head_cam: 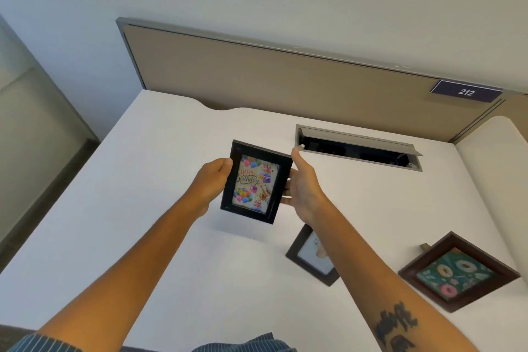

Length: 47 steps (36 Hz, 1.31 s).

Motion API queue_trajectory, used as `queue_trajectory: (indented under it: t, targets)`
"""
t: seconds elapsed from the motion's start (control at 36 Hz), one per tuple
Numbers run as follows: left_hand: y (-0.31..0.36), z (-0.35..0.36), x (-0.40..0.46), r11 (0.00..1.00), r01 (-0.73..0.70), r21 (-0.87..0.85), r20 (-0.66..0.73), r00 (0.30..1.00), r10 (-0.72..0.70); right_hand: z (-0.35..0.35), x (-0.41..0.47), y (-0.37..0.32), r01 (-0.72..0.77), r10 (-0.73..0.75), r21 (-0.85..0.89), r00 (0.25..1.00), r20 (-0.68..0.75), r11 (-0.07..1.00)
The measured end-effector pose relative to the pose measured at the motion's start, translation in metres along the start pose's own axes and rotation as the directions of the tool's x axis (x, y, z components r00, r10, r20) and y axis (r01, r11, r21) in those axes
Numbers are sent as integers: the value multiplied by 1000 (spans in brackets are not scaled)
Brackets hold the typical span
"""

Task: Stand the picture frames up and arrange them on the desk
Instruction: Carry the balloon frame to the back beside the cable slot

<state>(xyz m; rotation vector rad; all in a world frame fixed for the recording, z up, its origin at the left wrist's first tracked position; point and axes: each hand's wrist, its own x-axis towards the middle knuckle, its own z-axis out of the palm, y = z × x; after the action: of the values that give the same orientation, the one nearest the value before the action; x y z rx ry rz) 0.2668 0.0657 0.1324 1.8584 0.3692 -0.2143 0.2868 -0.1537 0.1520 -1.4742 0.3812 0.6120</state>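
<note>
Left hand (213,180) is gripping the left edge of a black frame (256,182), fingers clamped on it, while right hand (304,188) is clasping its right edge; the frame is hanging above the white desk (143,208), its card reading "HAPPY Birthday". Further right, a dark frame (313,258) and a brown donut-print frame (458,271) are lying flat on the desk. A plaque (466,91) on the partition (257,77) is showing "212".

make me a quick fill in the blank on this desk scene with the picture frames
1. The black frame held by the left hand and the right hand shows the words Happy ____.
2. The brown frame lying on the desk pictures ____.
3. The sign on the partition reads ____.

Missing words: Birthday; donuts; 212
</note>
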Motion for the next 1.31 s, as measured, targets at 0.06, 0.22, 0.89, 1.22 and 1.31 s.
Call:
queue_trajectory:
  t: [0.06, 0.22, 0.89, 1.22, 1.31]
  targets:
    - [12, 2, 8, 1000, -16, 2, -8, 1000, 16, -6, 6, -14, 19, -19, 1, 1000, 11, 1000]
    - [40, 16, 40, 999, -49, -13, -19, 999, 49, -25, 33, -52, 41, -41, 0, 999, 21, 999]
    - [90, 83, 258, 1000, 11, 12, -35, 999, -10, -86, 224, -143, 34, -33, 80, 999, -13, 996]
    - [71, 98, 316, 1000, 9, 17, -21, 1000, -9, -98, 286, -139, 4, 2, 140, 999, -42, 990]
    - [66, 99, 322, 1000, 9, 13, -26, 1000, -9, -98, 293, -135, 2, 3, 143, 999, -40, 990]
